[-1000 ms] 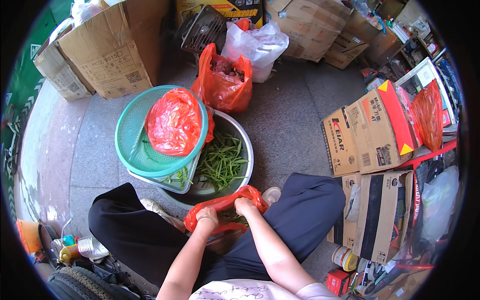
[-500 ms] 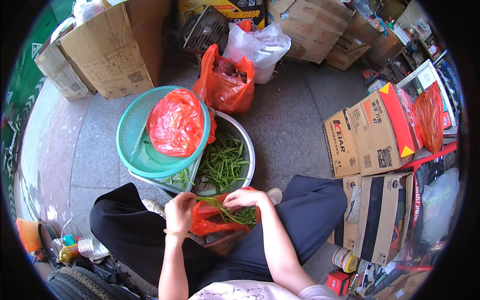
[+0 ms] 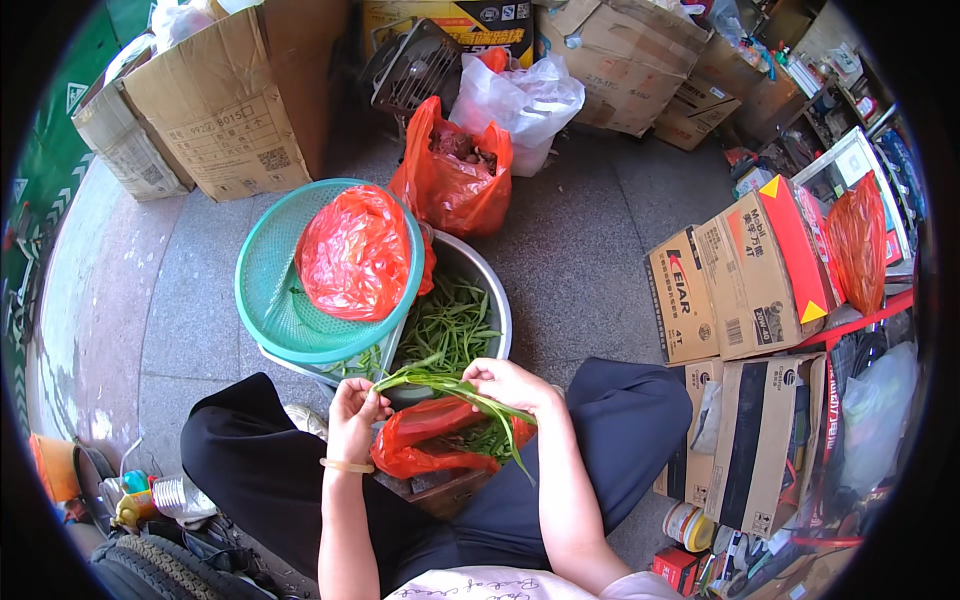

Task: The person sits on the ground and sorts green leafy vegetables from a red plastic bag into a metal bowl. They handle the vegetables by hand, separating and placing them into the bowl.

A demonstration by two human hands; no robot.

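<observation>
Long-stemmed leafy greens (image 3: 432, 379) stretch between my two hands, above an open red plastic bag (image 3: 398, 448) between my knees. My left hand (image 3: 357, 410) pinches one end of the stems. Farther along, my right hand (image 3: 510, 386) grips them, and a leafy tip trails down below it. Loose greens (image 3: 480, 440) show inside the bag. Just beyond lies a metal basin (image 3: 503, 305) with a heap of picked greens (image 3: 448, 325). A teal mesh colander (image 3: 258, 270) sits over the basin's left side, with a bunched red plastic bag (image 3: 352, 255) in it.
A red bag of dark reddish items (image 3: 455, 175) and a white plastic bag (image 3: 520, 105) stand beyond the basin. Cardboard boxes (image 3: 225, 110) rise at the far left; more boxes (image 3: 735, 270) are stacked on the right. A tire (image 3: 150, 570) lies at lower left.
Both hands have lifted slightly, the right one moving a little away from the left. The greens now stand clear above the red bag, with more of their length showing.
</observation>
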